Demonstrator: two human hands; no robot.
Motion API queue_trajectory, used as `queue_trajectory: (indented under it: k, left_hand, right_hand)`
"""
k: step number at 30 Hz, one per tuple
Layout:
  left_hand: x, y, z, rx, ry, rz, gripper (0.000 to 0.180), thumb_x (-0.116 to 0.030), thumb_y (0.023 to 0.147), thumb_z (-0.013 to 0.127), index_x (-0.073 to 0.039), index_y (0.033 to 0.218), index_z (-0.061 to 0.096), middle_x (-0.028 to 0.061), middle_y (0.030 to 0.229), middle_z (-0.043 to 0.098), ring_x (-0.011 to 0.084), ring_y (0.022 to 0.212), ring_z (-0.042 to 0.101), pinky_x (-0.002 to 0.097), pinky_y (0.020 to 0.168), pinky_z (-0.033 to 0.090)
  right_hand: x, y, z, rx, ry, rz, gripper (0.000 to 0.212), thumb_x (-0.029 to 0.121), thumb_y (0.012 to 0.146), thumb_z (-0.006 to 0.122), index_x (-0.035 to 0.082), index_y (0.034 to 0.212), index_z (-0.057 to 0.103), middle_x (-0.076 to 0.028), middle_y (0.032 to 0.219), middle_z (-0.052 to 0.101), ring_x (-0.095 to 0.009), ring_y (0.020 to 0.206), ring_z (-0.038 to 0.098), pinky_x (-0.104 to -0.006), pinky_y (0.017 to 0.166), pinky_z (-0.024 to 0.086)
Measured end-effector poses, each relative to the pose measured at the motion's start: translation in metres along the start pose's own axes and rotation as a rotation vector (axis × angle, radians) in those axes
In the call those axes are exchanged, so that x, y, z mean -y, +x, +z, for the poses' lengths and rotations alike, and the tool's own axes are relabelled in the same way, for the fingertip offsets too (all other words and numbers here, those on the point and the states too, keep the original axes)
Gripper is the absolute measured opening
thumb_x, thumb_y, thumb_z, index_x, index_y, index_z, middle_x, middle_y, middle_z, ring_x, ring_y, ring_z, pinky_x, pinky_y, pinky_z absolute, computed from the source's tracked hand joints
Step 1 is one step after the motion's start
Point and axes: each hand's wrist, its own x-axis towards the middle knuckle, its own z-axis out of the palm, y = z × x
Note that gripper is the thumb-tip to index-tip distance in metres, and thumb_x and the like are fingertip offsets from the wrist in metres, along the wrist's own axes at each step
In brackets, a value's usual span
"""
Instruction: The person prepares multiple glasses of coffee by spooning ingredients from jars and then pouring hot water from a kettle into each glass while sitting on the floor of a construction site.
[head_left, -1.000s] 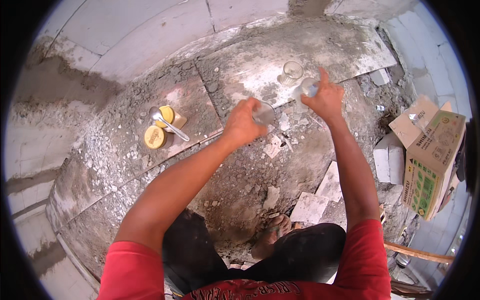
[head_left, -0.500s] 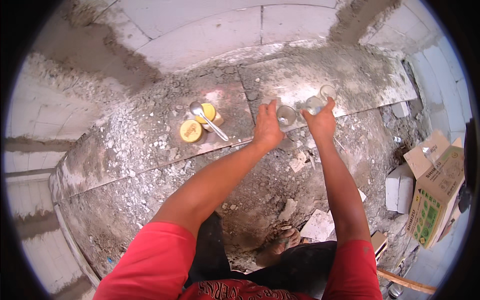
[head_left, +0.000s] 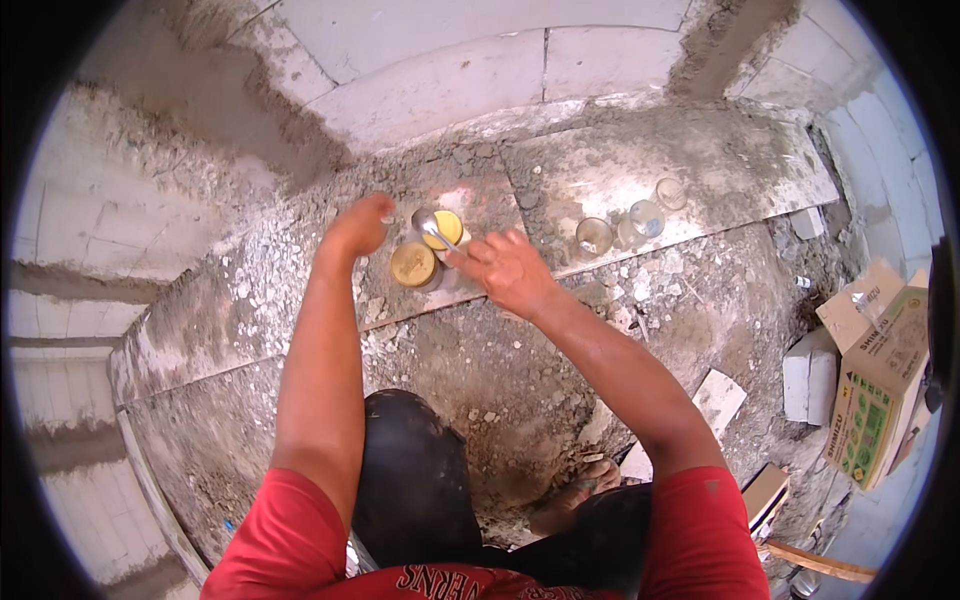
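Two jars stand side by side on a dusty board: a jar with a dull yellow lid (head_left: pixel 415 264) in front and a jar with a brighter yellow lid (head_left: pixel 447 229) just behind it. A metal spoon (head_left: pixel 430 229) slants over the lids, its bowl at the far end. My right hand (head_left: pixel 508 275) comes from the right, fingers closed on the spoon's handle. To the left of the jars hovers my left hand (head_left: pixel 358 228), fingers curved with a gap to the thumb and nothing visible in them. Further right stand clear drinking glasses (head_left: pixel 594 236) in a short row.
The glasses and jars share the board (head_left: pixel 570 170), which lies along a pale block wall (head_left: pixel 440 80). Rubble and grey dust cover the ground around my bare foot (head_left: pixel 578 492). An opened cardboard box (head_left: pixel 875 380) and a white block (head_left: pixel 810 377) are at the right.
Both hands have left the glasses and moved left to the jars. The right hand has taken hold of the spoon's handle. The glasses now stand untouched.
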Motion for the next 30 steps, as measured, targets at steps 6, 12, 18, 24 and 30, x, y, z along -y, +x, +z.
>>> queue_trajectory:
  k: [6,12,18,24,30]
  left_hand:
    - [0.018,-0.040,0.063,0.162,-0.259,0.165,0.095,-0.013,0.055,0.095,-0.007,0.138,0.050,0.0169,0.135,0.060,0.0334,0.122,0.060,0.0402,0.106,0.048]
    - [-0.006,-0.069,0.020,0.018,-0.296,0.047,0.088,-0.018,0.056,0.094,-0.003,0.133,0.053,0.0158,0.119,0.067,0.0316,0.114,0.063,0.0397,0.104,0.048]
    - [-0.110,-0.081,-0.051,0.086,-0.479,0.194,0.090,-0.022,0.057,0.092,-0.003,0.135,0.053,0.0161,0.120,0.067,0.0286,0.116,0.063,0.0386,0.103,0.049]
    - [-0.192,-0.083,-0.031,-0.272,-0.602,0.524,0.101,-0.030,0.055,0.096,-0.005,0.142,0.049,0.0179,0.132,0.062,0.0318,0.116,0.065,0.0425,0.100,0.052]
    - [-0.252,-0.094,-0.004,-0.200,-0.422,0.621,0.091,-0.024,0.060,0.097,-0.004,0.137,0.052,0.0141,0.120,0.068,0.0241,0.110,0.067,0.0380,0.096,0.052]
  right_hand:
    - [0.001,0.034,-0.047,-0.414,0.120,0.215,0.021,0.026,0.093,0.071,0.015,0.110,0.075,-0.001,0.090,0.067,-0.015,0.081,0.060,-0.0340,0.073,0.048]
    - [-0.017,0.045,-0.114,-0.527,0.514,0.554,0.044,0.047,0.103,0.054,0.006,0.094,0.070,-0.010,0.086,0.067,-0.026,0.078,0.064,-0.0386,0.069,0.053]
    - [0.008,0.067,-0.115,0.135,0.472,0.695,0.085,0.076,0.087,0.058,-0.001,0.123,0.063,-0.020,0.110,0.071,-0.035,0.108,0.069,-0.0454,0.094,0.056]
    - [-0.026,0.057,-0.183,0.129,0.413,0.722,0.104,0.079,0.066,0.076,-0.006,0.124,0.060,-0.024,0.103,0.072,-0.032,0.095,0.073,-0.0385,0.083,0.059]
    - [-0.043,-0.007,-0.224,-0.203,0.297,0.700,0.088,0.067,0.073,0.072,-0.006,0.121,0.061,-0.023,0.091,0.073,-0.036,0.087,0.075,-0.0400,0.075,0.059]
